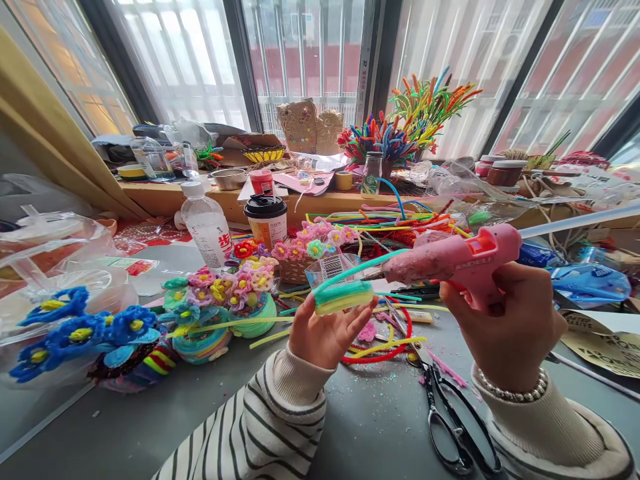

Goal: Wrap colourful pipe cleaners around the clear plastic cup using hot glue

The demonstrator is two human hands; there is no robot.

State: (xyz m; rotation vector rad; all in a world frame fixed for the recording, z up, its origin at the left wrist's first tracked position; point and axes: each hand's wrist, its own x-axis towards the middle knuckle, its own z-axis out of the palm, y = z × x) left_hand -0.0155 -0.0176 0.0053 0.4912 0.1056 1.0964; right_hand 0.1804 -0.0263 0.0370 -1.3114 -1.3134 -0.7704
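Between the thumb and fingers of my left hand (325, 333) is a small piece of coiled pipe cleaner (344, 298), teal on top and pale yellow below. A loose teal strand rises from it to the right. My right hand (505, 320) is wrapped round the handle of a pink glue gun (460, 260), which points left. The gun's nozzle is close to the teal strand, just above the coiled piece; whether they touch is unclear. A long translucent glue stick (580, 220) sticks out of the gun's back.
Black-handled scissors (450, 427) lie below my right hand. Blue pipe-cleaner flowers (80, 333) and flower pots (203, 333) stand at the left. Behind are a plastic bottle (206, 230), a lidded cup (267, 220) and loose pipe cleaners (400, 223).
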